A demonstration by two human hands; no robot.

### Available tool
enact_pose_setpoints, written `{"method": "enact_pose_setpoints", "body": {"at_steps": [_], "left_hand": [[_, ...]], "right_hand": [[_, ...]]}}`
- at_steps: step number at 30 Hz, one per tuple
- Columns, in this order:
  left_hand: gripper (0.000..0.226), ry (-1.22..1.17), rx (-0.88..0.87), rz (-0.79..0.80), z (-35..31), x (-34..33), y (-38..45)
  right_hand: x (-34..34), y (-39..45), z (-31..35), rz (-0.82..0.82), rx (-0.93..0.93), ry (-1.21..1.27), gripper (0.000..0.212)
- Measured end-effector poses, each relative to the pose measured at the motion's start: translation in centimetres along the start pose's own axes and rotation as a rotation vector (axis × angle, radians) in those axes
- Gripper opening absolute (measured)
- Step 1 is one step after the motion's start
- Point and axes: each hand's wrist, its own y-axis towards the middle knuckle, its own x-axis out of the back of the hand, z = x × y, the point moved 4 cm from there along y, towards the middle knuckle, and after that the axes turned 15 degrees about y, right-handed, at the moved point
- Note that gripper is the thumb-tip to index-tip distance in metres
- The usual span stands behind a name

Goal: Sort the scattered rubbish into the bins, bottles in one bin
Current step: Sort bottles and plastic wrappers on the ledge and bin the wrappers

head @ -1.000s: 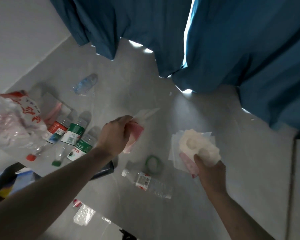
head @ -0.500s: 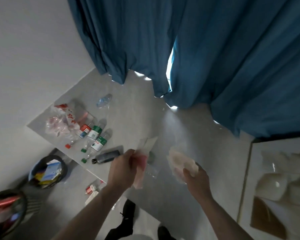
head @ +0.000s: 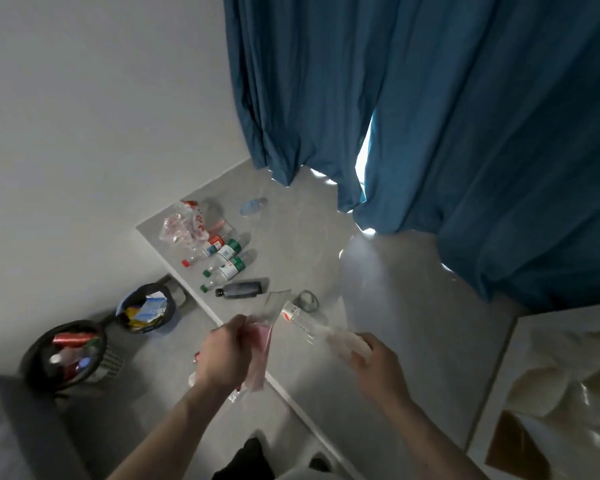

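Observation:
My left hand (head: 226, 355) grips a pink and clear plastic wrapper (head: 262, 344). My right hand (head: 378, 365) holds a crumpled white paper wad (head: 345, 342). On the grey floor ahead lie three clear bottles with green or red labels (head: 227, 261), a dark bottle (head: 243, 289), a clear bottle (head: 300, 318) between my hands and a small blue-tinted bottle (head: 253, 205) farther off. Two bins stand at the left: a dark mesh bin (head: 32, 362) with bottles and cans inside, and a blue bin (head: 170, 318) holding paper and packets.
A crumpled clear bag with red print (head: 184, 223) lies by the wall. A green ring (head: 307, 299) rests near the clear bottle. Blue curtains (head: 430, 116) hang ahead. A grey seat edge (head: 11, 431) is at bottom left, and a glossy patterned panel (head: 561, 393) at right.
The view has pulled back and up from the floor, so the rubbish looks smaller and both bins have come into sight. Both hands keep their hold on the wrapper and paper.

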Motion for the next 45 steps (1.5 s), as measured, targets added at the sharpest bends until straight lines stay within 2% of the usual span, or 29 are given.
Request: {"method": "enact_pose_setpoints", "body": {"at_steps": [2,7,16,22,27,32,37,42,45], "left_hand": [[0.014,-0.013,0.035,-0.01,1.9,0.7,-1.6],[0.022,-0.006,0.131,-0.073,7.3,3.4,-5.5],[0.012,-0.03,0.276,-0.109,23.2,8.1,-13.1],[0.007,-0.059,0.351,-0.089,31.3,10.7,-14.9],[0.012,-0.087,0.321,-0.067,34.1,12.2,-12.6],[0.02,-0.099,0.305,-0.058,36.0,12.9,-7.9],[0.023,-0.068,0.381,-0.067,39.8,14.7,-3.6],[0.015,-0.035,0.479,-0.093,44.3,16.9,0.1],[0.02,-0.052,0.501,-0.115,46.2,17.7,2.4]], "right_hand": [[-1.1,-1.0,1.0,0.041,0.024,-0.016,0.029],[-5.8,-2.8,4.7,0.131,0.106,-0.025,0.032],[-20.5,-8.0,12.7,0.29,0.174,-0.088,0.035],[-28.0,-11.6,15.9,0.299,0.184,-0.09,0.031],[-30.6,-11.1,18.0,0.284,0.19,-0.12,0.029],[-33.3,-6.9,19.1,0.284,0.156,-0.146,0.027],[-38.1,-1.8,20.6,0.355,0.129,-0.155,0.027],[-43.9,2.3,23.6,0.421,0.142,-0.188,0.028],[-46.5,4.5,25.5,0.44,0.154,-0.178,0.027]]}}
